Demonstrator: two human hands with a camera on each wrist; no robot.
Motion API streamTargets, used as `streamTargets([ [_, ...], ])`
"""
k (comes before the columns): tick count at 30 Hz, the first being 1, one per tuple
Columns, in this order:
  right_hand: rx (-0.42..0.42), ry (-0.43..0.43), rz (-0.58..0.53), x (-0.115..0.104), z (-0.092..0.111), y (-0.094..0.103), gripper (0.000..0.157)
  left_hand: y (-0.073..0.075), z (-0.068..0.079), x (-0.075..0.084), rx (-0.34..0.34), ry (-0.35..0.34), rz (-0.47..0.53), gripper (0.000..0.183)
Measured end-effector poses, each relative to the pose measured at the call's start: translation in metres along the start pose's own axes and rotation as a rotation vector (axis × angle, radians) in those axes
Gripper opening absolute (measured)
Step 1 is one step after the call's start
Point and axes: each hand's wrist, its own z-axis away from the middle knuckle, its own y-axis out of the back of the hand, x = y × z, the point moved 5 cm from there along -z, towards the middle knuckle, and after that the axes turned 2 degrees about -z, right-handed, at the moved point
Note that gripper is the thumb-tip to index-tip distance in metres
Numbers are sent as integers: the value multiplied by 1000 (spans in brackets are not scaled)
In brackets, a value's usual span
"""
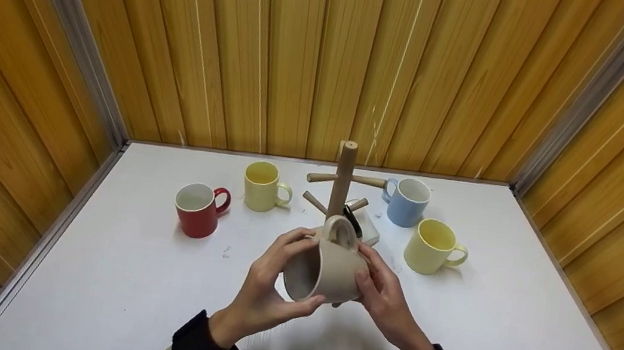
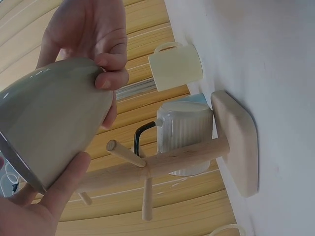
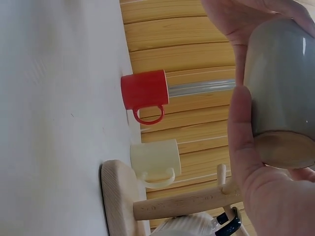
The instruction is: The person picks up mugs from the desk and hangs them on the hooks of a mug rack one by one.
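Note:
A beige-grey mug (image 1: pixel 339 276) is held in the air by both hands, tipped on its side with its mouth to the left and its handle (image 1: pixel 341 230) pointing up and away. My left hand (image 1: pixel 264 289) grips the mouth end, thumb along the lower rim and fingers over the top. At the base end, my right hand (image 1: pixel 391 309) holds the mug between thumb and fingers. Just beyond it stands a wooden mug tree (image 1: pixel 344 173) with several pegs. A white ribbed mug (image 2: pixel 182 135) with a dark handle (image 2: pixel 140 132) is at the tree's post, partly hidden.
On the white table (image 1: pixel 123 283), a red mug (image 1: pixel 198 217) and a yellow mug (image 1: pixel 261 192) stand left of the tree. To its right are a blue mug (image 1: pixel 406 205) and another yellow mug (image 1: pixel 428 250). Wood-patterned walls (image 1: pixel 303 59) enclose the back and sides.

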Motion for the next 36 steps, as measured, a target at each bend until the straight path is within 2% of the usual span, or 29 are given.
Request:
streamTargets([
  [8, 102, -16, 109, 2, 1, 11, 51, -2, 6, -10, -86, 71, 34, 82],
  [16, 162, 46, 217, 2, 2, 18, 48, -3, 12, -19, -153, 201, 55, 88],
  [23, 153, 99, 234, 3, 2, 18, 53, -1, 17, -26, -148, 296, 25, 89],
  [27, 153, 97, 266, 4, 3, 18, 53, -2, 20, -31, -166, 360, 33, 92],
  [32, 159, 85, 300, 5, 3, 19, 52, -5, 25, -36, -201, 428, 85, 95],
  [36, 153, 88, 317, 6, 3, 19, 51, -7, 27, -39, -218, 466, 151, 90],
])
